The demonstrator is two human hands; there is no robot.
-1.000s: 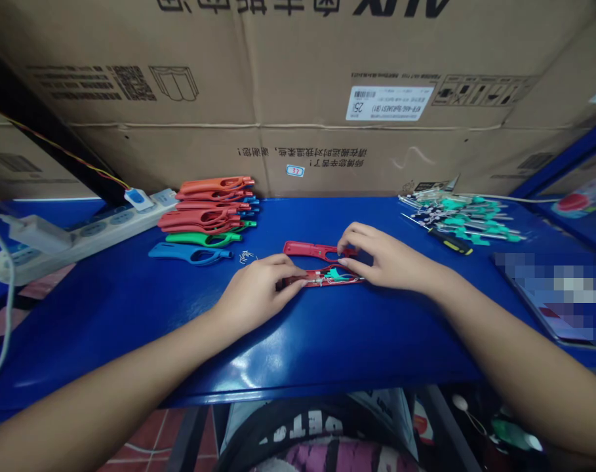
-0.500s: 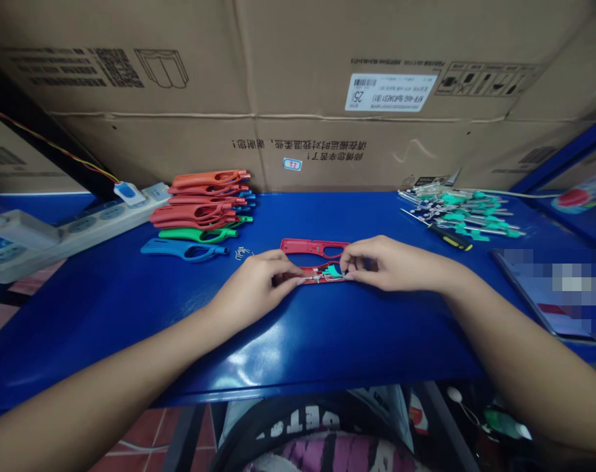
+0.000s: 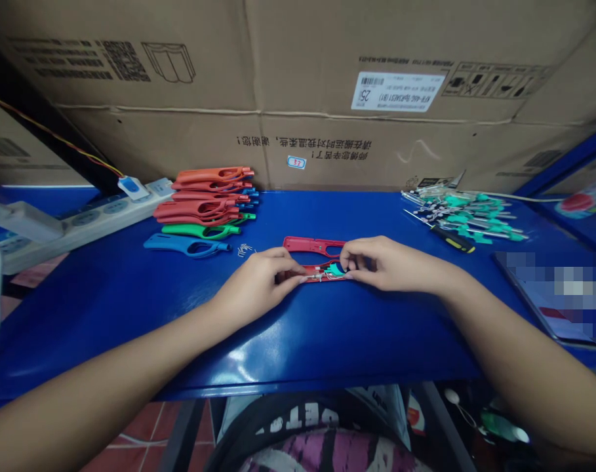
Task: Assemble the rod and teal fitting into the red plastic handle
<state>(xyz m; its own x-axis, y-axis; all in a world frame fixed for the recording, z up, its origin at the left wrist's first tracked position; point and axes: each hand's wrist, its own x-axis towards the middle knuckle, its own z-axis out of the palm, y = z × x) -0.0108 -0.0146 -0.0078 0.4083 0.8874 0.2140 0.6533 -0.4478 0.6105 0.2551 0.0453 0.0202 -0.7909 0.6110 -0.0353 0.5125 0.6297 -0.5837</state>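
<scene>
An open red lighter shell half [image 3: 313, 270] lies in front of me, with a green trigger piece [image 3: 334, 269], thin wires and a small metal part set in it. My left hand [image 3: 271, 275] is closed in a pinch at the shell's left end, by the metal part. At the other end, the fingertips of my right hand [image 3: 379, 263] pinch the shell beside the green piece and hide its tip. Just behind lies the matching red shell half [image 3: 307, 245], partly covered by my right fingers.
Assembled lighter handles [image 3: 199, 211] in orange, red, green and blue are piled at left, near small screws [image 3: 246, 250] and a power strip [image 3: 130, 203]. At right are green trigger assemblies [image 3: 484, 213], a screwdriver [image 3: 452, 240] and a phone [image 3: 543, 298]. A cardboard box [image 3: 278, 59] stands behind.
The view has shifted slightly. Both hands stay at the red shell half, with only small finger movements; the metal part now sits lower against the shell.
</scene>
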